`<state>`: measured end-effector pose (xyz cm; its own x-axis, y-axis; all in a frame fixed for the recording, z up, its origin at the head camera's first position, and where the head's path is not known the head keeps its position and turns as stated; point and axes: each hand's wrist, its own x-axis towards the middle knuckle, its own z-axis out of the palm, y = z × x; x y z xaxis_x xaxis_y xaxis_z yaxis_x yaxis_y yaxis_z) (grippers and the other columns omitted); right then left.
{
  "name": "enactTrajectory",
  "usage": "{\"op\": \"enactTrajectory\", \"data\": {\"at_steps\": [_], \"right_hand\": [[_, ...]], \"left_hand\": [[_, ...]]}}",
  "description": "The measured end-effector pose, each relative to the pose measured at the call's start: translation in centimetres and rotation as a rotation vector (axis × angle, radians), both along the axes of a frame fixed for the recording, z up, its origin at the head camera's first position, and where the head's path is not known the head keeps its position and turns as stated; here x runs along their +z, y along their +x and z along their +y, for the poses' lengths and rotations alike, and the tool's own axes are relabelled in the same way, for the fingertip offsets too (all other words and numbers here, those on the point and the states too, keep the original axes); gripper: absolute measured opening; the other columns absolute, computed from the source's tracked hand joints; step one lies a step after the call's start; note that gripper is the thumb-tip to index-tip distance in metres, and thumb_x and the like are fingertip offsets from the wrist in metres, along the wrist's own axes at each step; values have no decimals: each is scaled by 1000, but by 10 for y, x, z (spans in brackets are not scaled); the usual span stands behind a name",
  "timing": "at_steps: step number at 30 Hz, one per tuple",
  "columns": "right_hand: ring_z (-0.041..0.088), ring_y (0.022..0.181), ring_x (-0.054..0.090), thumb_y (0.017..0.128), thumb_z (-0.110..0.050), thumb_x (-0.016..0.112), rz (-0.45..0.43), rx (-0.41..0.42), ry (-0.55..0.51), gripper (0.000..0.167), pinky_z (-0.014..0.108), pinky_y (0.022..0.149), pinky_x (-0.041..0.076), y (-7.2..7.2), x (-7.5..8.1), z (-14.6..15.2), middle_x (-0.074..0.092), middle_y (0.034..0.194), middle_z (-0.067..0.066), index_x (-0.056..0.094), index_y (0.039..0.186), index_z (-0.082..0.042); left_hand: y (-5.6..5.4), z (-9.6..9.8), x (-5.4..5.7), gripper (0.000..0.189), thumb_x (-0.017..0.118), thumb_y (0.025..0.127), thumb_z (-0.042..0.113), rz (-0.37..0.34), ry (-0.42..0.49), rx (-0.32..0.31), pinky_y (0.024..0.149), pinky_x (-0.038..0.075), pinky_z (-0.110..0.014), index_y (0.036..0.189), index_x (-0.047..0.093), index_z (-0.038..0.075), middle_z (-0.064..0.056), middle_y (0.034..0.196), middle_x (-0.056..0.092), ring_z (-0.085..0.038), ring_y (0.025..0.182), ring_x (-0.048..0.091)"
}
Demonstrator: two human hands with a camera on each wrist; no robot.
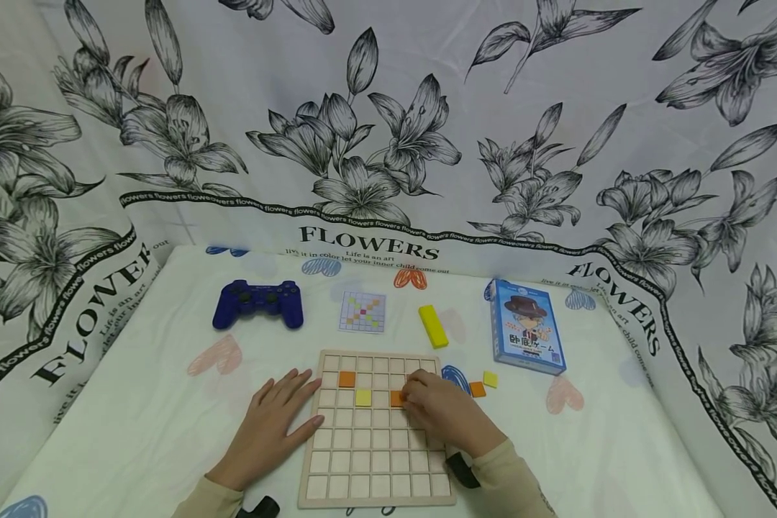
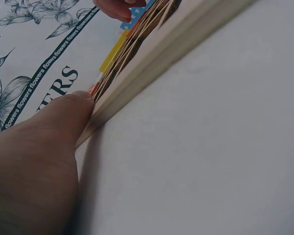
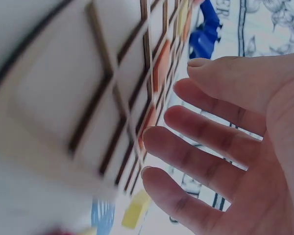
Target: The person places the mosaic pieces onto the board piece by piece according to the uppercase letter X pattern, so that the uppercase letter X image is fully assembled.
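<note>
A wooden grid board (image 1: pixel 375 503) lies on the cloth, with an orange tile (image 1: pixel 347 379), a yellow tile (image 1: pixel 362 398) and another orange tile (image 1: pixel 397 398) in its cells. My left hand (image 1: pixel 265 424) rests along the board's left edge, fingers extended; in the left wrist view the thumb (image 2: pixel 63 115) touches the edge. Over the upper right cells is my right hand (image 1: pixel 450 410). In the right wrist view its fingers (image 3: pixel 196 149) are loosely bent and apart, holding nothing visible. Just past those fingertips, an orange tile (image 3: pixel 148 122) shows in the grid, partly hidden.
Right of the board lie a loose orange tile (image 1: pixel 478 389) and a yellow tile (image 1: pixel 490 379). Behind it are a blue game controller (image 1: pixel 257 302), a coloured grid card (image 1: pixel 362 312), a yellow block (image 1: pixel 433 326) and a blue game box (image 1: pixel 528 327). Flower-printed cloth (image 1: pixel 388 158) hangs behind.
</note>
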<state>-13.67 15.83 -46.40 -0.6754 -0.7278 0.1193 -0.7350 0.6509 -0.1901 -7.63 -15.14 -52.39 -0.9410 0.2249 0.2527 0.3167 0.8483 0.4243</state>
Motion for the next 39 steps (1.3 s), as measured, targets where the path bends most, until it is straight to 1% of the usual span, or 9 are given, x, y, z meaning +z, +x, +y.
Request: {"op": "enactTrajectory", "data": {"at_steps": [4,8,15,18,20,24,26,32,39], "right_hand": [[6,87,60,90,-23,68,25,-36,19,13,20,75,53,-1,2,17,61,102,-7,68,102,-18],[4,81,56,90,-23,68,32,-105,44,12,21,71,53,1,3,35,60,96,-9,68,101,-18],[5,78,53,87,-21,71,19,-236,88,13,23,70,52,22,-1,64,60,91,-7,68,98,-15],[7,85,56,86,-24,71,-41,-344,136,17,26,76,54,34,-2,76,62,96,-7,67,101,-15],[8,89,57,85,-27,73,-117,-433,171,22,29,81,55,42,-4,82,62,99,-7,67,104,-16],[8,85,54,81,-32,76,-264,-549,190,31,33,83,55,53,-8,91,59,99,-7,66,107,-18],[6,82,51,79,-34,77,-291,-566,180,34,31,80,55,56,-11,93,57,98,-8,66,107,-18],[2,76,45,79,-36,77,-265,-563,138,35,23,71,52,59,-14,89,53,96,-12,64,108,-21],[2,76,46,80,-33,76,-258,-548,144,33,23,73,54,60,-13,85,55,96,-11,66,108,-18]], "left_hand": [[1,-1,1,62,59,90,52,-2,7,3,112,17,-55,143,47,21,-5,148,43,-29,140,32],[0,-1,1,62,58,91,53,-14,2,3,113,17,-54,143,47,22,-5,148,43,-28,140,31],[-2,0,0,62,55,91,55,-11,-5,0,113,16,-54,143,46,23,-4,148,43,-28,140,31],[-3,0,0,61,56,91,54,8,-1,0,112,18,-55,142,47,22,-5,148,44,-29,139,33],[-3,0,-1,62,56,91,55,3,-3,2,112,18,-54,142,47,23,-4,148,43,-29,140,33],[-3,-1,-3,62,54,91,57,-31,-15,6,113,16,-53,143,46,25,-2,149,41,-27,141,30],[-2,-1,-3,62,54,91,57,-40,-15,7,113,15,-53,144,45,25,-2,150,41,-26,141,30],[-1,0,-2,62,56,91,55,-17,-1,4,113,16,-53,143,46,23,-3,149,42,-27,141,31],[0,0,-1,62,56,91,55,-20,-6,0,113,16,-53,143,47,24,-2,149,42,-27,141,32]]}}
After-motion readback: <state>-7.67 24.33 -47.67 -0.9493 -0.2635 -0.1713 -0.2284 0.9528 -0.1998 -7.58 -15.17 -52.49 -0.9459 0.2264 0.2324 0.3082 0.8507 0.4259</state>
